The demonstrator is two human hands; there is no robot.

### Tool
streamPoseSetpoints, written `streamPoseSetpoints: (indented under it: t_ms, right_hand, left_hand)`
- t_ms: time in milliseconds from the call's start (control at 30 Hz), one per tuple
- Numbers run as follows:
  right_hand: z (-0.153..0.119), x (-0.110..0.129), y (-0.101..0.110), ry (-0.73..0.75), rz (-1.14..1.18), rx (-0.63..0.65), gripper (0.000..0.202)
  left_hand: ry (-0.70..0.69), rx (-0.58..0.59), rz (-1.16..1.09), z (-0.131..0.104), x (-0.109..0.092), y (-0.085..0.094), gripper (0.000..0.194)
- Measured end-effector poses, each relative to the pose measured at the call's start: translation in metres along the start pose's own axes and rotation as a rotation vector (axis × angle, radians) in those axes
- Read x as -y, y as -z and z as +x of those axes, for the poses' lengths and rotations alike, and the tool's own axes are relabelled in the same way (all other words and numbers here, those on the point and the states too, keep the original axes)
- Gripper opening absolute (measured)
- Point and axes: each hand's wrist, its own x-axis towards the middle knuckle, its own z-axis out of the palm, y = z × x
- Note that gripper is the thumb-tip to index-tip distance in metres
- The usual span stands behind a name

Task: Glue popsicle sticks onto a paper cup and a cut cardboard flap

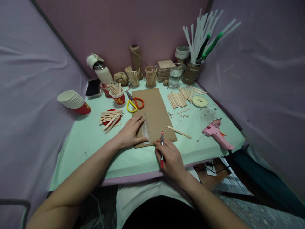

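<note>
A sheet of cardboard (158, 109) is lying on a pale green table (119, 159), between and just beyond a person's two hands. The left hand (131, 132) is spreading wide over its near left part, thumb and fingertips resting at a clear ruler (145, 132). The right hand (170, 157) is holding a red-and-black pen (162, 149), its fingers reaching the cardboard's near edge. Scissors (135, 104) with yellow and orange handles are lying across the left edge, farther off than the ruler.

A single stick (179, 132) is lying just right of the cardboard, and a pink glue gun (218, 135) is resting farther right. Loose sticks (111, 119) are covering much of a red lid (120, 118) at left, near a tipped stack of cups (75, 102).

The left hand is hiding part of the ruler, whose markings are showing too small to read. Shadow is obscuring the cords (207, 168) below the table, and the lower edge is cutting off both arms.
</note>
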Motion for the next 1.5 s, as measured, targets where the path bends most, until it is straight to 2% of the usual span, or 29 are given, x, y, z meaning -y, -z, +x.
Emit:
streamPoseSetpoints:
  t_ms: [367,1500]
  right_hand:
    - [-0.0017,-0.0022,-0.0010,0.002,0.004,-0.005,0.038]
    - [-0.0019,-0.0014,-0.0014,-0.004,-0.017,-0.012,0.032]
  left_hand:
    - [-0.011,-0.004,-0.035,-0.0004,0.0007,0.0012,0.092]
    - [0.009,-0.008,-0.032,0.0000,-0.0016,0.0000,0.091]
